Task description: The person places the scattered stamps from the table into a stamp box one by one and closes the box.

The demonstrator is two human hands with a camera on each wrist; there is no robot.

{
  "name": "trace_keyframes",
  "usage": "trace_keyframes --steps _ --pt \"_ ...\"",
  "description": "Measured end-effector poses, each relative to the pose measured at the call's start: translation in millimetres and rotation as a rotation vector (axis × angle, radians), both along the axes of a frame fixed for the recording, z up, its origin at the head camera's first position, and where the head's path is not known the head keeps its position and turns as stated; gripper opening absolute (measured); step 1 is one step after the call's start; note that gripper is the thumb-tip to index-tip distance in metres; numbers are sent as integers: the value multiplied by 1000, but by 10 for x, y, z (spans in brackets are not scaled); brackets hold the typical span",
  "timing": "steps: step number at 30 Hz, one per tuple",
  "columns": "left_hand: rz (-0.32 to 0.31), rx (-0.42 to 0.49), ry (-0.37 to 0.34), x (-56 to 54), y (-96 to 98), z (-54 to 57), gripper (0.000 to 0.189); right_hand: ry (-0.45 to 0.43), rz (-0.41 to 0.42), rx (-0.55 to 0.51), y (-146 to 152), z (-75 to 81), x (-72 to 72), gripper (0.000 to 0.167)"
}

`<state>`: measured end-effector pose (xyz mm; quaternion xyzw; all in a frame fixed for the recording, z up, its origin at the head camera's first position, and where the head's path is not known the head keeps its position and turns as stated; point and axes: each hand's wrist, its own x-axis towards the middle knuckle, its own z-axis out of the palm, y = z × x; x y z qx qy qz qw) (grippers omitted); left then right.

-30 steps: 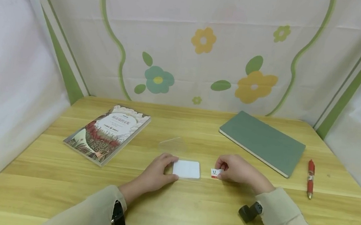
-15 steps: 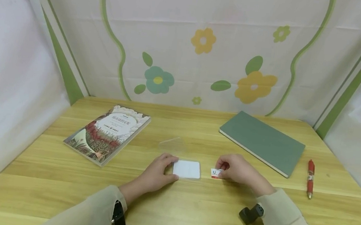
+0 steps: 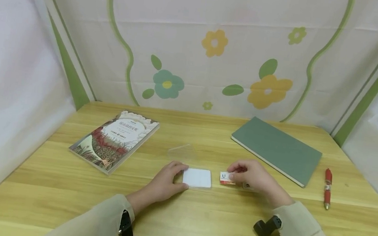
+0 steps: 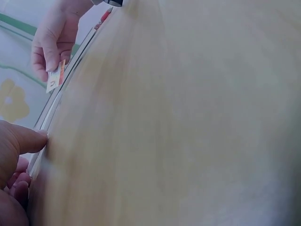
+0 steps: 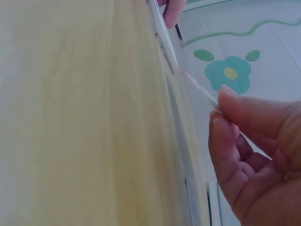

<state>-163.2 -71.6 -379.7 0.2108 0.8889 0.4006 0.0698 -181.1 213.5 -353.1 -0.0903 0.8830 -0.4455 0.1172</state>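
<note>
My left hand [image 3: 165, 182] grips the left end of a flat clear box [image 3: 197, 178] with a stack of white cards in it, thumb at the near corner and fingers at the far one. Between thumb and fingers my right hand [image 3: 253, 176] pinches a small white card with a red and orange lower edge [image 3: 225, 177], just right of the box. The right wrist view shows this card [image 5: 200, 88] tilted edge-on and raised off the table. Partly hidden below the right hand lies another card [image 3: 247, 185].
Behind the box lies a transparent lid [image 3: 182, 151]. An illustrated paperback book [image 3: 115, 139] is at the left and a green hardcover notebook [image 3: 275, 148] at the back right. Farther right lies a red pen [image 3: 327, 189]. A flowered cloth [image 3: 194, 64] closes off the wooden table's back.
My right hand has lifted the small card slightly off the table, and another card now shows under the hand. The left hand stays on the box. The head view has shifted slightly.
</note>
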Motion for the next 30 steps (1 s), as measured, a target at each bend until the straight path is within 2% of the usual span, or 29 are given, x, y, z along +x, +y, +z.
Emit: trace_keyframes --steps 6,13,23,30 --pt "-2 3 2 -13 -12 -9 52 -51 -8 -147 -38 -2 8 26" --pt "-9 1 8 -9 -14 -7 51 -98 6 -287 -138 -17 18 29" --pt "-9 -18 5 -23 8 -36 51 -127 8 -306 -301 -51 -6 29" --pt "-12 -10 17 -16 -7 -34 51 -117 17 -303 -480 -73 -21 26"
